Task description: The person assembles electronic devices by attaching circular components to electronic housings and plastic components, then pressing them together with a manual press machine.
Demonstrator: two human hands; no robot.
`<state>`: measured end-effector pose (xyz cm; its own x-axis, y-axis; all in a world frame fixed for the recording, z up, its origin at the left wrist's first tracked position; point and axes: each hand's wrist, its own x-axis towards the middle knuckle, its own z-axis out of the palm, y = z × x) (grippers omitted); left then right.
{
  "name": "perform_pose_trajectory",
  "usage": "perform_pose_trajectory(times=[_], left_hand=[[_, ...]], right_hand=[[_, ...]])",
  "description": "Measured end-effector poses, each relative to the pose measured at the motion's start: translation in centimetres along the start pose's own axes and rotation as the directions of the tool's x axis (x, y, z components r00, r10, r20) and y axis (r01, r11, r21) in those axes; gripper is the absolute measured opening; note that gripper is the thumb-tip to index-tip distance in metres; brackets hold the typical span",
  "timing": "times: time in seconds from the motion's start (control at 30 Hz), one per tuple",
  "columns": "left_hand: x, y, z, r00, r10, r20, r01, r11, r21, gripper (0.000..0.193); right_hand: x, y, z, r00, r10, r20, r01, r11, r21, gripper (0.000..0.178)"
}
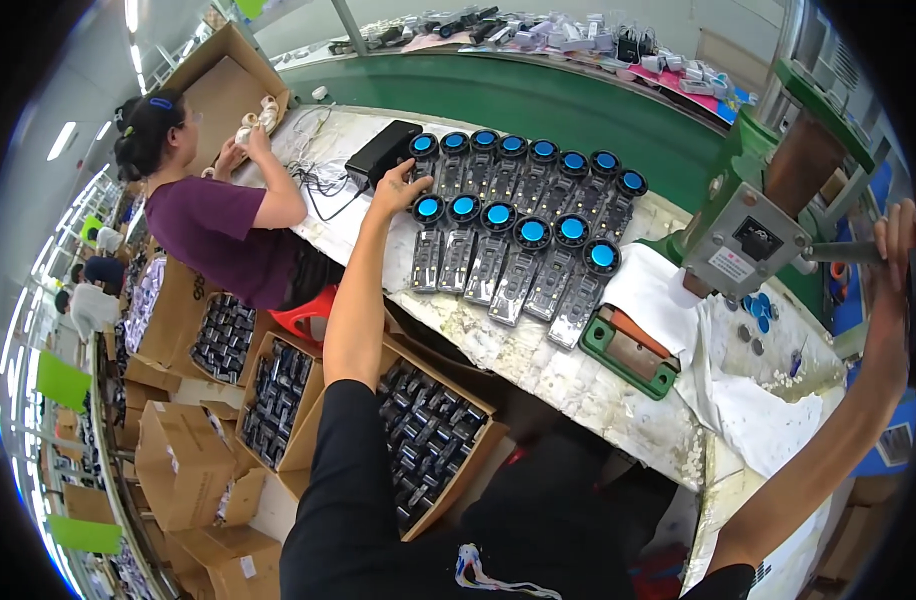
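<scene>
Two rows of clear plastic devices [489, 262], each with a black round head and a blue disc, lie on the worktable. My left hand [396, 188] is at the far-left end of the back row, its fingers around the end device [423, 147] below its head. At the right stands a green arbor press [743, 235]. My right hand [893, 243] is wrapped round the end of its lever [846, 252], arm stretched out. A green metal base [629, 352] with a brown block sits in front of the press, beside a white cloth [650, 290].
Blue discs [761, 308] and small round grey pieces lie right of the press. A black box [383, 152] and cables are at the left. A co-worker [218, 215] handles whitish items there. Cartons of dark parts [428, 440] stand below; a green ledge [538, 95] runs behind.
</scene>
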<state>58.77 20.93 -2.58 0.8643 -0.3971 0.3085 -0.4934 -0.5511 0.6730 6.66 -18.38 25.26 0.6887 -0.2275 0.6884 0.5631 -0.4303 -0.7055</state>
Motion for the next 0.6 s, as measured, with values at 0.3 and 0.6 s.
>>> perform_pose_trajectory(times=[0.3,0.6], left_hand=[[0.0,0.5,-0.5,0.995,-0.082,0.065,0.075,0.992,0.099,0.083],[0.2,1.2,-0.1,0.981,-0.120,0.153,0.105,0.989,0.105,0.086]], right_hand=[[0.2,-0.7,2.8,1.000,-0.023,0.011,0.022,0.995,0.100,0.025],[0.1,-0.9,2.9,0.995,-0.084,-0.052,0.086,0.996,0.033,0.033]])
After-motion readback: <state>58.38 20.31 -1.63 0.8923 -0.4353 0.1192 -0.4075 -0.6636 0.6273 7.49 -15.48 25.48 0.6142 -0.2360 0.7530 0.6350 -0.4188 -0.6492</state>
